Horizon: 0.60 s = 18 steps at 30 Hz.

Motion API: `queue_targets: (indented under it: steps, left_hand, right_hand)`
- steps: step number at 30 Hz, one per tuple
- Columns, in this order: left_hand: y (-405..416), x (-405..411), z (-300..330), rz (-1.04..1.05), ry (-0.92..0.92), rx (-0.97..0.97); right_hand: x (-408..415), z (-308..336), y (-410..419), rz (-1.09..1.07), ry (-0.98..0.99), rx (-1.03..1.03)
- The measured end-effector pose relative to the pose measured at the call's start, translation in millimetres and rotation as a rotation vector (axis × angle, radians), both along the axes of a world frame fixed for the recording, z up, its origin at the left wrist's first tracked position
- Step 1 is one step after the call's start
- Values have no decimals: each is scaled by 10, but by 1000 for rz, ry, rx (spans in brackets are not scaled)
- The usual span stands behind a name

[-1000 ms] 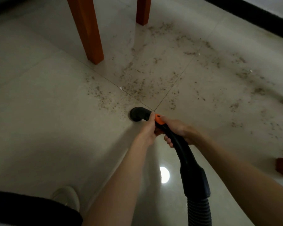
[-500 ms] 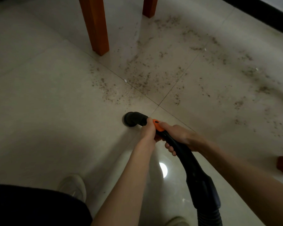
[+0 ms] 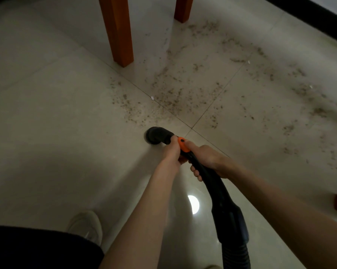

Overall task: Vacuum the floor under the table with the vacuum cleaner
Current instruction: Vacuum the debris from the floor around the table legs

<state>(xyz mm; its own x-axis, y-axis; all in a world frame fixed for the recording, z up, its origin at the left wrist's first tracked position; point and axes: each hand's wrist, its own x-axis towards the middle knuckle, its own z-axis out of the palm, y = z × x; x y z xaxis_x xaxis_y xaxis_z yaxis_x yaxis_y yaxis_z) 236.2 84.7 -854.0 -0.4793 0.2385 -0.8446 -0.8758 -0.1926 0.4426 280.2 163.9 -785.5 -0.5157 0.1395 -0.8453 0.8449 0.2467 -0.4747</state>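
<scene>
**Gripping the vacuum wand over a dusty tile floor**

Gripping the black vacuum wand [image 3: 204, 171] with both hands, near the middle of the scene. Left hand [image 3: 172, 152] curled round the wand just behind the bent black nozzle [image 3: 157, 135], beside the orange slider [image 3: 183, 144]. Right hand [image 3: 206, 161] wrapped round the wand just nearer, thumb up against the orange slider, fingertips [image 3: 196, 172] showing under the tube. Nozzle mouth down at the pale tile floor [image 3: 57, 123], just near of a grout crossing; whether touching, cannot tell. Ribbed hose [image 3: 235, 255] running off the near edge, right of centre. Brown crumbs and dust [image 3: 173, 98] scattered far and right of the nozzle, between two orange-brown table legs [image 3: 118, 30] at the far side. Pale shoe [image 3: 86, 227] near left, beside dark clothing.
</scene>
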Motion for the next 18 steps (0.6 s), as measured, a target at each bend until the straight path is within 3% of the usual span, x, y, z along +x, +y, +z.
queue_targets:
  steps: [18]
  left_hand:
    - [443,-362,-99,-152,4,66]
  right_hand:
    - [-203,-32,250,-160,38,106]
